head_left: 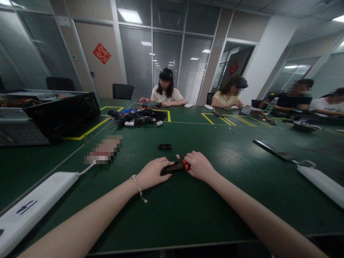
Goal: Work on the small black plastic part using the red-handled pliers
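Note:
My right hand (198,165) is closed round the red handles of a pair of pliers (177,166), whose dark jaws point left. The jaws reach a small black part (164,172) pinched between the thumb and fingers of my left hand (153,173). Whether the jaws grip that part, I cannot tell. Just beyond my hands lies a small pale scrap (177,156) on the green table (166,215). A little farther off sits a black oblong piece (164,146), apart from both hands.
A heap of cables and tools (139,116) lies at the far centre-left. An open computer case (53,116) stands at the left. White power banks (40,208) flank me, wired to phones. Across the table, several people sit; a metal bowl (306,126) stands far right.

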The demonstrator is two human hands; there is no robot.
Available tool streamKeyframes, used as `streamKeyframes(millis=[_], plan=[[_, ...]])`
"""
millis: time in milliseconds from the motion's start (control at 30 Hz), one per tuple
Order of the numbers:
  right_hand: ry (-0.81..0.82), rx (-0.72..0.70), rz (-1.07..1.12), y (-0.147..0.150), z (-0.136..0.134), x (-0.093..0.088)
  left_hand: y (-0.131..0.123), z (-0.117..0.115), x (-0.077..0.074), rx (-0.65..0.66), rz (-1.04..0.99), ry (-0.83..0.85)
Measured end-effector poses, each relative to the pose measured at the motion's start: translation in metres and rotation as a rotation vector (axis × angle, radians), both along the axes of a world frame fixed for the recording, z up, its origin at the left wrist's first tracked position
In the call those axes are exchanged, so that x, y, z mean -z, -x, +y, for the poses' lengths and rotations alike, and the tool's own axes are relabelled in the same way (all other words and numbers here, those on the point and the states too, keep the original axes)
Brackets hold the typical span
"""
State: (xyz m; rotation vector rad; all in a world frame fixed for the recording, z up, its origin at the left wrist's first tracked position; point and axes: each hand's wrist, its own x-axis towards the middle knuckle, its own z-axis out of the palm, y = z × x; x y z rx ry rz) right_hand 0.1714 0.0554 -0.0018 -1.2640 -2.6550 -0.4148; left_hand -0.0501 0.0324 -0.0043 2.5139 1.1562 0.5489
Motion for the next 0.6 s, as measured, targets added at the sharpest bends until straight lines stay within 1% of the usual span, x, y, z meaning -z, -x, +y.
streamKeyframes(millis=[367, 600], plan=[[-0.013, -0.006, 0.002, 0.0001, 0.0010, 0.0007, -0.0013, -0.0005, 0.0000, -0.002, 0.011, -0.027], [0.002, 0.003, -0.003, 0.0007, 0.0006, -0.0002, -0.0004, -0.0002, -0.0004, -0.003, 0.009, 0.000]])
